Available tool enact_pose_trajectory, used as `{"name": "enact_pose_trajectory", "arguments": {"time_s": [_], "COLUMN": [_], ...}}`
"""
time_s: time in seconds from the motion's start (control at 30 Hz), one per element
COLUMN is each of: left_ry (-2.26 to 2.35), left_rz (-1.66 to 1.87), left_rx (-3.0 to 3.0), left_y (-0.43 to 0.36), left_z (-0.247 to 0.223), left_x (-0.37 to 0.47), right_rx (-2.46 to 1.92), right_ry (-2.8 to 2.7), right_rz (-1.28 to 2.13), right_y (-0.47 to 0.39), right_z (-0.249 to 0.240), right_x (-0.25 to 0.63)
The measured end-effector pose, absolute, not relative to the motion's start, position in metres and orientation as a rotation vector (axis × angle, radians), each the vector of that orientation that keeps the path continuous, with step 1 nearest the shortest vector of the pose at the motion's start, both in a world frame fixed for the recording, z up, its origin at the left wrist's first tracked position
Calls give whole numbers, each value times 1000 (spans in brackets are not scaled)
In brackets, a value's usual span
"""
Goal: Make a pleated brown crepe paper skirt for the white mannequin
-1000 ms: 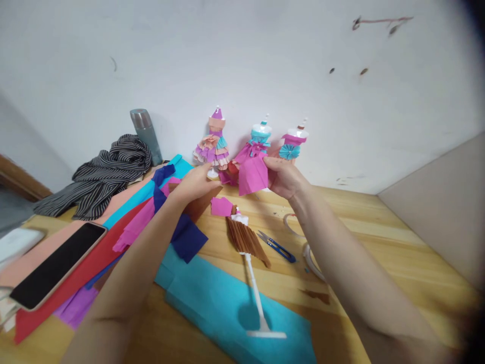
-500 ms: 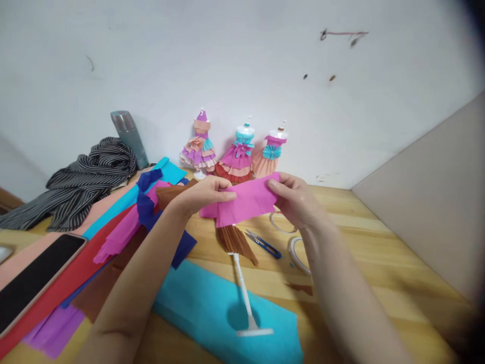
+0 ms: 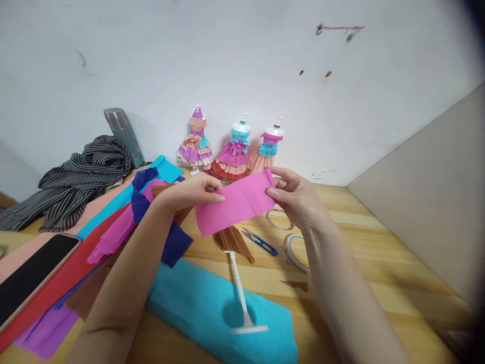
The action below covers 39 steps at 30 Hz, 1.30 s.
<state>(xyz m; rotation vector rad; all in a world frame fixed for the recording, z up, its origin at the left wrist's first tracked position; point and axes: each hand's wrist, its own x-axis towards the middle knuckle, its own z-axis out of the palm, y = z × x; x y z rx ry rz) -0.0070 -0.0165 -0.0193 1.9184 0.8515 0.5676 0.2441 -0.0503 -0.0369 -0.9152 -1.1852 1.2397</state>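
Note:
A strip of pink crepe paper (image 3: 238, 202) is stretched between my two hands above the table. My left hand (image 3: 199, 192) pinches its upper left part between thumb and fingers. At the right end, my right hand (image 3: 293, 192) grips the edge of the strip. Below the paper lies a pleated brown paper piece (image 3: 237, 244), at the top of a small white stand (image 3: 240, 288) with a flat base. Blue thread snips (image 3: 260, 241) and a roll of white tape (image 3: 297, 253) are near my right hand.
Three mini dress forms in paper dresses (image 3: 231, 156) stand along the wall. Coloured paper sheets, a phone (image 3: 36, 278), a striped cloth (image 3: 85, 169) and a flask (image 3: 125, 136) occupy the left side. A turquoise sheet (image 3: 200, 313) lies in front, another tape ring (image 3: 280, 226) behind the roll.
The pink strip's overlapping left part has opened out, so it now hangs as one longer piece. My left hand has shifted slightly left, and the whole view has moved a little.

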Motion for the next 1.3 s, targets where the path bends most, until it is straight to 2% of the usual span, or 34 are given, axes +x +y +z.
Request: {"name": "enact_pose_trajectory", "arguments": {"time_s": [0.13, 0.27, 0.57, 0.87, 1.17, 1.3], "left_ry": [774, 694, 670, 719, 792, 797], "left_rz": [791, 849, 924, 1275, 1295, 1328], "left_rx": [1751, 1567, 1426, 1526, 1518, 1456], "left_y": [-27, -41, -52, -54, -54, -54], "left_z": [-21, -23, -22, -18, -16, -19], "left_x": [16, 40, 43, 46, 45, 46], "right_rx": [-938, -946, -969, -967, -1154, -1184], "right_ry": [-1450, -1570, -1502, -1482, -1388, -1303], "right_rz": [1107, 1032, 933, 961, 788, 903], "right_y": [-69, -85, -81, -80, -77, -78], "right_z": [-28, -18, -18, -16, -16, -15], "right_x": [230, 222, 234, 227, 228, 226]}}
